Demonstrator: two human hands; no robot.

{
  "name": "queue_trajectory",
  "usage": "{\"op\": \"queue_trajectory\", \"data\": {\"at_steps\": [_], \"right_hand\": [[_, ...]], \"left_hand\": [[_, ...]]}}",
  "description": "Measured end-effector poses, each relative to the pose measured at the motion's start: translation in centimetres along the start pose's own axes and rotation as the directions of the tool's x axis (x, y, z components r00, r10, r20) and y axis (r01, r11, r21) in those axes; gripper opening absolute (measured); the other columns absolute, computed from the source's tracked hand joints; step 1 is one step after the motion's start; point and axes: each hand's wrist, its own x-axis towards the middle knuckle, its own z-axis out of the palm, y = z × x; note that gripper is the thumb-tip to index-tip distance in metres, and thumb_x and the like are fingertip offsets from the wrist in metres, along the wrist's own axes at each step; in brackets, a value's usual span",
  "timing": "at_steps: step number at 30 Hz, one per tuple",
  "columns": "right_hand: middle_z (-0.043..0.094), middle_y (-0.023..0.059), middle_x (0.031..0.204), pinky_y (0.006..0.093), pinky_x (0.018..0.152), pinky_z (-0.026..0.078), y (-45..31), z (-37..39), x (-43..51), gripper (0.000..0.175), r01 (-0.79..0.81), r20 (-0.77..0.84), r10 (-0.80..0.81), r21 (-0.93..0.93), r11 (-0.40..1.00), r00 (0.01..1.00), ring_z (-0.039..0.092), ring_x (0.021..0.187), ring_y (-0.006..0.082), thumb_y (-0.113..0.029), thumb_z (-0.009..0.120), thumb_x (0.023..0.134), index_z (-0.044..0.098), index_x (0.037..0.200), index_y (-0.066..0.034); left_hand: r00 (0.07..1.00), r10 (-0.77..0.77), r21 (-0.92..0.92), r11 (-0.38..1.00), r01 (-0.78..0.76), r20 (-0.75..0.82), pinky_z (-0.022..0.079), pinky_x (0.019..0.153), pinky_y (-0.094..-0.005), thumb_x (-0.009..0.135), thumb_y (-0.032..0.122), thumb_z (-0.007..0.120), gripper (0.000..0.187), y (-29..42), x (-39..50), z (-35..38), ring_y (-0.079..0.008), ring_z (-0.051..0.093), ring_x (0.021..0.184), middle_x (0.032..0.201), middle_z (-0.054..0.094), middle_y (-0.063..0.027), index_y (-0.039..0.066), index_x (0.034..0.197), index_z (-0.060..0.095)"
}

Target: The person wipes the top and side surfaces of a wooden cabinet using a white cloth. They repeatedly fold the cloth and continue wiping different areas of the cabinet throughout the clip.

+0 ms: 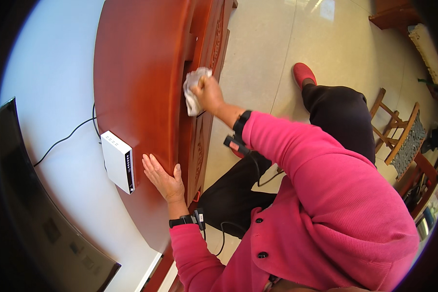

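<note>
My right hand point(208, 95) grips a crumpled whitish cloth point(193, 91) against the front side of a reddish-brown wooden cabinet point(142, 73), at a recess just below its top edge. Flat on the cabinet top near that edge rests my left hand point(166, 182), fingers a little spread and holding nothing. A white box-shaped electronic device point(116, 160) with a dark front panel stands on the cabinet top beside my left fingertips, close to the wall. Carved panels show on the cabinet front below my right hand.
A dark flat-screen television point(40, 204) is on the wall side, with a black cable point(64, 138) running from it towards the cabinet. Behind me on the tiled floor point(259, 54) stands a wooden folding stool point(405, 138) with a woven seat. Cables hang from both my wrist straps.
</note>
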Motion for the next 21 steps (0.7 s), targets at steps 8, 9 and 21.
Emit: {"op": "queue_trajectory", "data": {"at_steps": [8, 9, 21], "right_hand": [[0.057, 0.0218, 0.091, 0.0436, 0.075, 0.048, 0.9, 1.1, -6.1, 0.029, -0.252, 0.233, 0.213, 0.150, 0.956, 0.949, 0.058, 0.082, 0.0379, -0.021, 0.075, 0.077, 0.052, 0.077, -0.0028], [0.057, 0.0227, 0.092, 0.0450, 0.075, 0.048, 0.9, 1.0, -5.9, 0.027, -0.279, 0.253, 0.236, 0.152, 0.948, 0.938, 0.058, 0.084, 0.0397, -0.020, 0.074, 0.077, 0.053, 0.077, -0.0030], [0.064, 0.0224, 0.087, 0.0419, 0.074, 0.051, 1.3, -2.1, 6.6, 0.033, -0.056, -0.028, 0.064, 0.236, 0.970, 0.998, 0.064, 0.081, 0.0355, -0.027, 0.078, 0.072, 0.059, 0.078, -0.0007]], "left_hand": [[0.972, 0.233, -0.425, 0.881, -0.208, 0.007, 0.026, 0.116, -0.0471, 0.096, 0.008, 0.048, 0.048, 10.7, 1.0, 4.0, -0.0407, 0.035, 0.140, 0.149, 0.038, -0.0248, -0.004, 0.142, 0.040], [0.992, 0.111, -0.462, 0.884, -0.072, 0.058, 0.028, 0.115, -0.0460, 0.097, 0.006, 0.046, 0.047, 11.4, 1.7, 5.3, -0.0410, 0.036, 0.139, 0.149, 0.038, -0.0249, -0.004, 0.142, 0.040], [0.989, 0.111, -0.195, 0.972, -0.128, -0.097, 0.031, 0.111, -0.0500, 0.093, 0.016, 0.059, 0.057, 13.7, 13.2, 14.6, -0.0423, 0.038, 0.134, 0.148, 0.038, -0.0233, 0.002, 0.144, 0.037]]}}
